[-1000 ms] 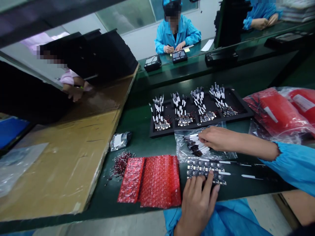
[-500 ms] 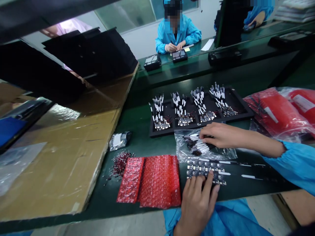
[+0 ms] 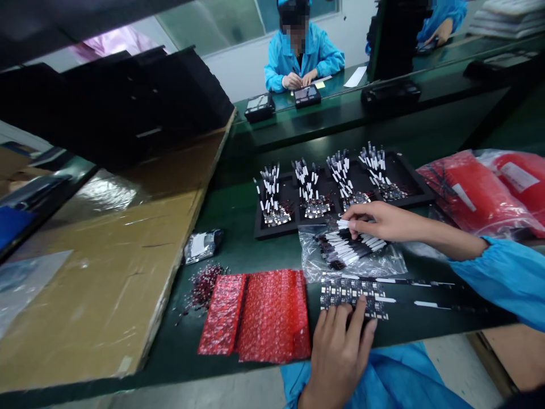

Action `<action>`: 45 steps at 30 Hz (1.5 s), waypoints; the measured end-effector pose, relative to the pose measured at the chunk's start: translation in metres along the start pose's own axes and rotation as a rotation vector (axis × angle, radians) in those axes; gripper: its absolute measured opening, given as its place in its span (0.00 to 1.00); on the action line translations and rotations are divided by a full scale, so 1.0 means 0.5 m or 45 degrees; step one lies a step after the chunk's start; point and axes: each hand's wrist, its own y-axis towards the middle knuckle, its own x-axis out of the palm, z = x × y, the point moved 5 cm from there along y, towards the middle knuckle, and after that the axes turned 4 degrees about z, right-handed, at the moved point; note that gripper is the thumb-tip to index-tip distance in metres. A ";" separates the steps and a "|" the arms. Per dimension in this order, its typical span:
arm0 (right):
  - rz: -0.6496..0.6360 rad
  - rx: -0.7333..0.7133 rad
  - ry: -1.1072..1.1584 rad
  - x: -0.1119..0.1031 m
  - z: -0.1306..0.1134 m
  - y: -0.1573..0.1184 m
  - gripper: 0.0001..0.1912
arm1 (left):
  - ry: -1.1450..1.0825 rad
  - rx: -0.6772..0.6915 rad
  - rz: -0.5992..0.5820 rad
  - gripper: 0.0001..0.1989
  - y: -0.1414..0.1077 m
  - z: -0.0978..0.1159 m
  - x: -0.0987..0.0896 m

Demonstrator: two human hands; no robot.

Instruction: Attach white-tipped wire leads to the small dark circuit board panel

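My left hand [image 3: 340, 346] lies with fingers outstretched on the near edge of a panel of small circuit boards [image 3: 351, 292]. Thin black strips with white sections [image 3: 426, 304] run right from the panel. Above it, my right hand [image 3: 377, 220] is closed, its fingertips pinching a thin white-and-black strip [image 3: 343, 224]. That hand hovers over a clear plastic bag [image 3: 310, 261], on which lies a pile of similar strips [image 3: 353, 250]. Behind stands a black divided tray [image 3: 272, 232], its compartments holding small boards with upright white-and-black strips [image 3: 340, 170].
Red bubble-wrap pouches [image 3: 272, 315] lie left of my left hand, beside a heap of small red-and-black wired parts [image 3: 206, 287] and a silvery packet [image 3: 202, 245]. Red bags [image 3: 462, 193] are at right, cardboard [image 3: 106, 295] at left. A co-worker [image 3: 302, 57] sits opposite.
My right hand has lifted slightly from the pile, and a strip now shows at its fingertips. More of the pile is uncovered. My left hand stays on the board panel.
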 end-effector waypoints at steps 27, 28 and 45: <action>0.519 -0.167 0.450 -0.035 -0.032 0.002 0.13 | -0.044 -0.001 0.031 0.26 0.004 0.000 -0.006; 0.530 -0.169 0.458 -0.037 -0.037 -0.004 0.13 | -0.047 0.002 0.030 0.26 0.003 0.000 -0.007; -0.119 0.324 0.387 0.085 0.037 -0.158 0.07 | -0.196 -0.110 0.045 0.23 -0.007 -0.020 -0.037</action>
